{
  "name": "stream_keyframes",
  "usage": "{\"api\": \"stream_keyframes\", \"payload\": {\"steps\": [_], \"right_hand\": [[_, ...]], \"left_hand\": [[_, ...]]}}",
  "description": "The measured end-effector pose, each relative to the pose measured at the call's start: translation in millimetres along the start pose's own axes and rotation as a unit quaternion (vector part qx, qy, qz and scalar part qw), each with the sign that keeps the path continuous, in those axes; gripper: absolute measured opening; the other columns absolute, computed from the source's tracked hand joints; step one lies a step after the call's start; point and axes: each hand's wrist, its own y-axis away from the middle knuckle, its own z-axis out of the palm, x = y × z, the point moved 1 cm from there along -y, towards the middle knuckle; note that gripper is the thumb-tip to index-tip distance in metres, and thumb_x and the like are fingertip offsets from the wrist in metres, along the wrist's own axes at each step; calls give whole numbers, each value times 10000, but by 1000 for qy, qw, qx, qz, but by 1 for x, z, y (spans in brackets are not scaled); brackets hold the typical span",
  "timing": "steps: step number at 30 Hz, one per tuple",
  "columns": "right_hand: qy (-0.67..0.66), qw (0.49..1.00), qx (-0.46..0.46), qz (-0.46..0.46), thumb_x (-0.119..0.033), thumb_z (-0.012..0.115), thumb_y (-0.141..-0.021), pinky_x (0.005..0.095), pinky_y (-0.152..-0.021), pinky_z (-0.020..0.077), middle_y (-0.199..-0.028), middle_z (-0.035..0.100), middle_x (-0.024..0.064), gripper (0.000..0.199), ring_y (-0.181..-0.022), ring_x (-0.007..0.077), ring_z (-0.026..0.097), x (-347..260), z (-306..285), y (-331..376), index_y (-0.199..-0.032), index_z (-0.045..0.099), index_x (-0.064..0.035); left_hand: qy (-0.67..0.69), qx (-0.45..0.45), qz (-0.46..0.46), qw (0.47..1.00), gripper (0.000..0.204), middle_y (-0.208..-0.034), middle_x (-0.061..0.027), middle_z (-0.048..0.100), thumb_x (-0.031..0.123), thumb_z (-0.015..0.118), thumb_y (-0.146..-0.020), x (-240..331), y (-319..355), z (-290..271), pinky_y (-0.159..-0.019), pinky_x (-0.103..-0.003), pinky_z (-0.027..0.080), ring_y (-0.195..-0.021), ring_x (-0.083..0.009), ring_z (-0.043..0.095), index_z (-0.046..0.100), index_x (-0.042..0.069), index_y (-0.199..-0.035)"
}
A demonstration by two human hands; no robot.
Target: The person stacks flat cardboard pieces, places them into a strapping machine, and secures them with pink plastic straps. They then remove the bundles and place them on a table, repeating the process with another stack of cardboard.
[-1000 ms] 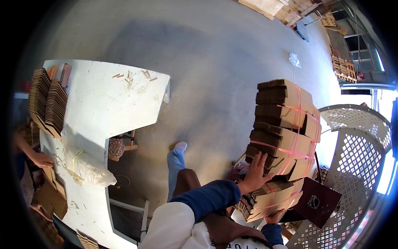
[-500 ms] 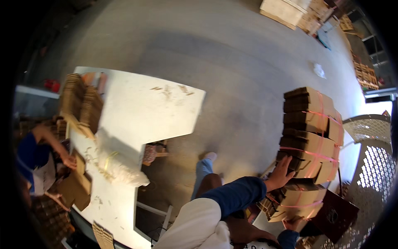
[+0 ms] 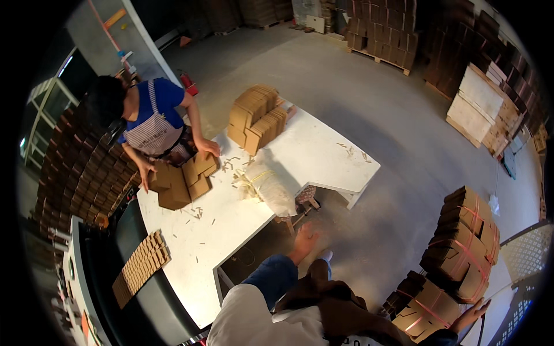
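My left hand (image 3: pixel 304 241) hangs in the air between the white table and the stack, its fingers spread and nothing in them. Over at the lower right my right hand (image 3: pixel 470 316) has its fingers stretched out beside the lowest tied bundle of flat cardboard (image 3: pixel 428 311); whether it touches the bundle is hard to make out. Above that bundle sit further cardboard bundles (image 3: pixel 460 248), bound with pink strapping. Across the table a co-worker (image 3: pixel 158 112) in a blue top and striped apron handles folded brown cardboard pieces (image 3: pixel 173 187) with both hands.
The white table (image 3: pixel 340 155) bears stacked cardboard (image 3: pixel 254 112), a clear plastic bag (image 3: pixel 271 187) and scraps. A conveyor belt (image 3: pixel 156 294) with a fanned cardboard row runs at left. Below the table is a stool (image 3: pixel 306 202). A perforated chair back (image 3: pixel 528 254) stands at far right.
My view has swung left toward the table and co-worker. My left hand has come off the cardboard bundles. My right hand, earlier at the lowest bundle's edge, now has its fingers extended beside it.
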Motion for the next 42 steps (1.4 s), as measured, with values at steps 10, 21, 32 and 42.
{"api": "stream_keyframes", "payload": {"steps": [10, 21, 32, 42], "right_hand": [[-64, 827, -536, -160, -290, 677, -930, 386, -1084, 357, -1476, 449, 203, 694, -1352, 298, 443, -279, 244, 201, -1488, 367, -18], [93, 689, -619, -364, -517, 816, -706, 616, -1107, 259, -1573, 200, 259, 1078, -1437, 457, 217, -476, 452, 507, -1529, 260, -99], [83, 685, -593, -415, -411, 831, -667, 583, -1015, 313, -1559, 258, 199, 1038, -1313, 397, 352, -473, 480, 520, -1516, 304, -131], [85, 683, -604, -402, -355, 837, -654, 545, -1031, 299, -1569, 243, 193, 1039, -1337, 389, 324, -470, 513, 467, -1514, 294, -142]], "left_hand": [[154, 42, -188, 969, 617, -1366, -199, 554, 360, 644, -939, -100, 32, -68, -986, -358, 473, -1233, -277, 568, 442, 27, -1418], [176, -28, -121, 976, 533, -1178, -215, 657, 340, 579, -961, -147, 24, -204, -907, -366, 507, -1077, -278, 642, 502, -24, -1343], [171, 31, -45, 984, 433, -1023, -202, 636, 176, 713, -856, -145, 20, -211, -820, -368, 540, -979, -310, 647, 546, -10, -1210], [313, 116, -249, 909, 506, -1131, -198, 673, 305, 572, -984, -124, -15, -214, -893, -349, 519, -1019, -246, 663, 510, -51, -1337]]}}
